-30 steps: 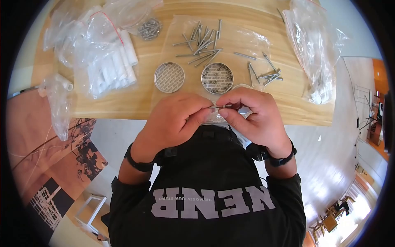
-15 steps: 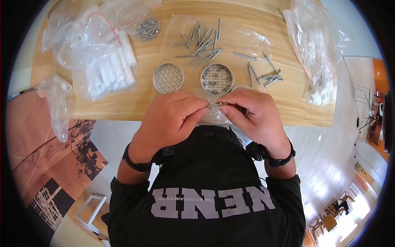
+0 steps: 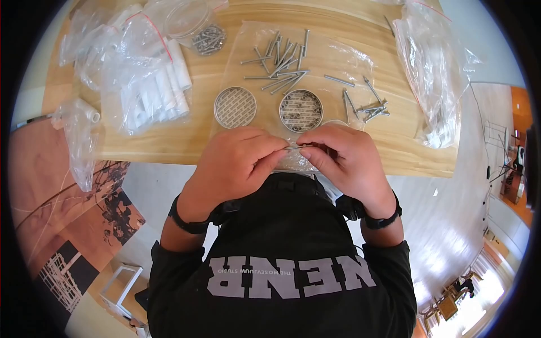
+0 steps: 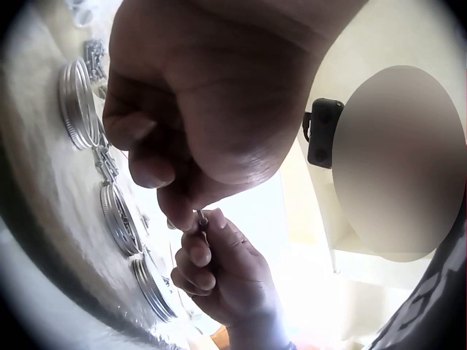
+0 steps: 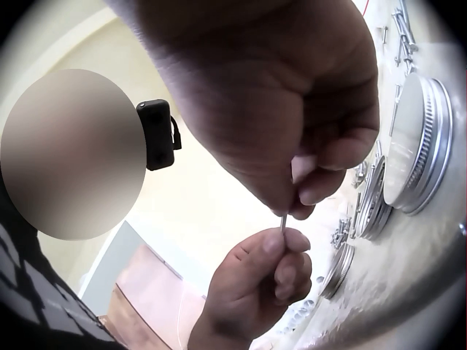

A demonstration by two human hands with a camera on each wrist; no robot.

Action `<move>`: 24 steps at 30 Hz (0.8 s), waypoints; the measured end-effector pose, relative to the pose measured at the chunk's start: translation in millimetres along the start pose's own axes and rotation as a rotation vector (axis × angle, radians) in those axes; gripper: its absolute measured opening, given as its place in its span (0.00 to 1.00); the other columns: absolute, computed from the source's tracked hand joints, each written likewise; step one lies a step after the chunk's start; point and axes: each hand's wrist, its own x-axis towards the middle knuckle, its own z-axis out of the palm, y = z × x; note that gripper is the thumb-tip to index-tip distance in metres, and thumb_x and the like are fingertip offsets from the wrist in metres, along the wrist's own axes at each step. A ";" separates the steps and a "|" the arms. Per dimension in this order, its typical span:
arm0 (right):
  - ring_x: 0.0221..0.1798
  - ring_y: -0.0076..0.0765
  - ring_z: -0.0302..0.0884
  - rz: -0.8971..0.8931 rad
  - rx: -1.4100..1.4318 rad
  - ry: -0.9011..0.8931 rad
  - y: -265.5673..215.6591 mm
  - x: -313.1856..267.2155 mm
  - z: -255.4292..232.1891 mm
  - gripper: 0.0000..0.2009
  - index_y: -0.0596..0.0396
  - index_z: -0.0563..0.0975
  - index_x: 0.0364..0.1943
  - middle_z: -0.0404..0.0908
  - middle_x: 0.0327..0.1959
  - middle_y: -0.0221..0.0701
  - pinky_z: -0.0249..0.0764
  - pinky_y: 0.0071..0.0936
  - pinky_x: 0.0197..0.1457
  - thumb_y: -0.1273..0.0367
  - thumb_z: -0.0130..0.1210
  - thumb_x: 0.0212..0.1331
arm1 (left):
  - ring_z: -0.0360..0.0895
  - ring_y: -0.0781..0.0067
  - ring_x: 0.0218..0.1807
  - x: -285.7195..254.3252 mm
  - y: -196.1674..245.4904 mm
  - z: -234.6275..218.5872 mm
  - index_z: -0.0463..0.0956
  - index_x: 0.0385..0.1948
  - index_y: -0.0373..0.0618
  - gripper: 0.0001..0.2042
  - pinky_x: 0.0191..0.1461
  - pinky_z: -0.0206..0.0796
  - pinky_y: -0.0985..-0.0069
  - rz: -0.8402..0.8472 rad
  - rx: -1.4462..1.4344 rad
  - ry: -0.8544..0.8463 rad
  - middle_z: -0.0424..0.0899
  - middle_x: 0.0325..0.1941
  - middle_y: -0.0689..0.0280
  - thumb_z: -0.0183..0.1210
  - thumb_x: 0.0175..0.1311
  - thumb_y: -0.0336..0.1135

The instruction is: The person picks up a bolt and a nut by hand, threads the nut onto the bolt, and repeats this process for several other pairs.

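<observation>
Pinching a thin metal rod [image 5: 284,222] from opposite ends, the left hand [image 3: 239,163] and the right hand [image 3: 346,160] each have a closed grip on it, thumb against fingers, near the front edge of the bench [image 3: 149,147]. Just beyond lie a shallow round tin [image 3: 235,107] and a second tin [image 3: 301,108] holding small metal pieces. Farther back, long screws [image 3: 284,62] lie scattered on a clear plastic sheet [image 3: 232,70]. Bagged white tubes [image 3: 163,90] lie at left, a clear bag [image 3: 428,79] at right.

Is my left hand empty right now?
No, the right wrist view shows the left hand pinching a thin metal piece between thumb and finger.
</observation>
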 end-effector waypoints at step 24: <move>0.26 0.40 0.77 0.134 0.148 -0.028 -7.9 1.4 -1.2 0.07 0.51 0.78 0.37 0.78 0.25 0.33 0.71 0.32 0.30 0.64 0.60 0.61 | 0.77 0.64 0.25 -1.6 -2.4 0.2 0.80 0.33 0.41 0.03 0.29 0.66 0.70 -0.009 -0.058 0.008 0.80 0.22 0.65 0.59 0.60 0.26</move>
